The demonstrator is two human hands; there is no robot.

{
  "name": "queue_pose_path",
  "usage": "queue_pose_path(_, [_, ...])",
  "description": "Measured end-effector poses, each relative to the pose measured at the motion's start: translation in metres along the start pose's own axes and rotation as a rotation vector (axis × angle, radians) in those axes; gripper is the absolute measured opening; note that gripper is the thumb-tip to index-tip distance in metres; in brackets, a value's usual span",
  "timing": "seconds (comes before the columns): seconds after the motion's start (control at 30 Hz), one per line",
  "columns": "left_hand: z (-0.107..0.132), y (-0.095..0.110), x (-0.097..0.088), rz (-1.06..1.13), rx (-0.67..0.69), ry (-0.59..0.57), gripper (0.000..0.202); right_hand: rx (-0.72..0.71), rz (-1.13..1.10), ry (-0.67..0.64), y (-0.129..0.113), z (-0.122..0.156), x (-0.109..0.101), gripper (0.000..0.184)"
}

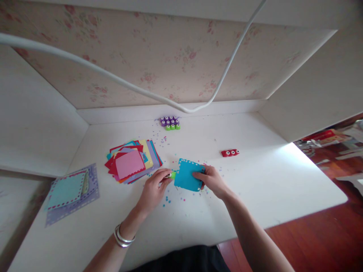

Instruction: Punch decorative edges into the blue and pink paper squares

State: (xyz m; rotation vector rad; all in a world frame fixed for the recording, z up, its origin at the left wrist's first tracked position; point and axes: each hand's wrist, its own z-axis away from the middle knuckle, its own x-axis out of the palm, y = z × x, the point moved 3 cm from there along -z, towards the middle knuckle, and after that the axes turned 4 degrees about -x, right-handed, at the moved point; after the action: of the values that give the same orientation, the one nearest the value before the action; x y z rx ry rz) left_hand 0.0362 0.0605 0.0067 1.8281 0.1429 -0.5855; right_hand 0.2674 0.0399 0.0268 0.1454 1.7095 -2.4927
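My left hand is closed around a small green craft punch, which meets the left edge of a blue paper square. My right hand pinches that paper at its right side, thumb on top and fingers beneath. Small cut-outs run along the paper's top edge and at some corners. Tiny blue and pink paper punchings lie scattered on the table below the hands. Just left of my left hand is a loose stack of coloured paper, with a pink sheet on top.
Purple and green punches stand in rows near the back wall. Several red punches line up at the right. Sheets with punched borders lie at the far left of the white table. A white cable hangs across the back.
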Motion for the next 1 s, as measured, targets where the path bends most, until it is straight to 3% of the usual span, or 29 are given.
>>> queue_pose_path(0.43, [0.0013,0.0047,0.0022,0.023,0.019,-0.095,0.023,0.002,0.017,0.010,-0.0005,-0.0038,0.0018,0.017])
queue_pose_path(1.0, [0.0026,0.0000,0.0036,-0.103,0.081,-0.067,0.023,0.016,0.025,0.000,0.0011,-0.0041,0.0034,0.019])
